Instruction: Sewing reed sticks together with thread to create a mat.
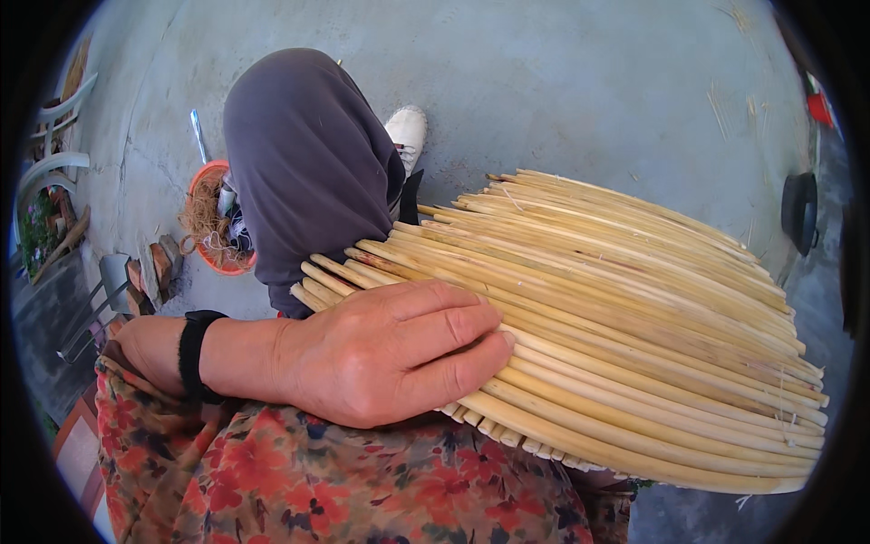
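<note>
A mat of pale yellow plant stalks (625, 308) lies across my lap, its stalks set side by side and fanned out to the right. Cut ends of a second layer of stalks (489, 429) show beneath its near edge. My left hand (390, 349), a black band at its wrist, rests palm down on the mat's near left part. Its fingers are bent over the stalks, pressed together; the thumb is hidden. Thin white thread (787, 412) hangs at the mat's right end. My right hand does not show.
Left of my grey-trousered knee (304, 154) stands an orange basin (237, 265) holding brown fibre. Bricks (161, 265), a metal dustpan-like tool (113, 276) and pale chairs (59, 163) are farther left. A dark pan-like object (799, 213) lies at the right on the grey floor (580, 82).
</note>
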Motion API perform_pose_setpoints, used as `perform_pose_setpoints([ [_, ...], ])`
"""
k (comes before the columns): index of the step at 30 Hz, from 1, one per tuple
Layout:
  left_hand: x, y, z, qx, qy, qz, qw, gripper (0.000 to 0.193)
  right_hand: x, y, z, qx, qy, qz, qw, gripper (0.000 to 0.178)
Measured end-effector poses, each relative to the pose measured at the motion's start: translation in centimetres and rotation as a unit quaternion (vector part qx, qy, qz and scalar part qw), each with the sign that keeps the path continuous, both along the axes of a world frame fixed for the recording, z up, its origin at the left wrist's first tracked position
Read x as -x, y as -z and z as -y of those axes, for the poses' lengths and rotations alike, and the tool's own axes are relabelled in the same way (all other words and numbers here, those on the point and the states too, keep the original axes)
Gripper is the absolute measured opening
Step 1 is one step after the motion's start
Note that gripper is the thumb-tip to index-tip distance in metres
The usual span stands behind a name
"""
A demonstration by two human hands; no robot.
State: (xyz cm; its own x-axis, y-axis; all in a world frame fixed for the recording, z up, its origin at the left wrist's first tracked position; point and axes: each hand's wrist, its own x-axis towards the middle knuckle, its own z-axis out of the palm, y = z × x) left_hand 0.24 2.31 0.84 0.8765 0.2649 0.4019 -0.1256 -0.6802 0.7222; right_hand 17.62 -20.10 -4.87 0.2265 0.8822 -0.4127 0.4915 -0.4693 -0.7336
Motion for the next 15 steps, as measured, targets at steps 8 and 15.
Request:
perform_pose_setpoints([
  [8,2.1,-1.5,0.1,0.073,0.002,-0.21,0.975,0.066,0.5,0.5,-1.0,-0.041,-0.025,0.071,0.996,0.027],
  [15,2.2,0.2,0.4,0.06,0.017,-0.202,0.977,0.057,0.7,1.3,-1.7,-0.058,-0.069,0.157,0.984,0.027],
])
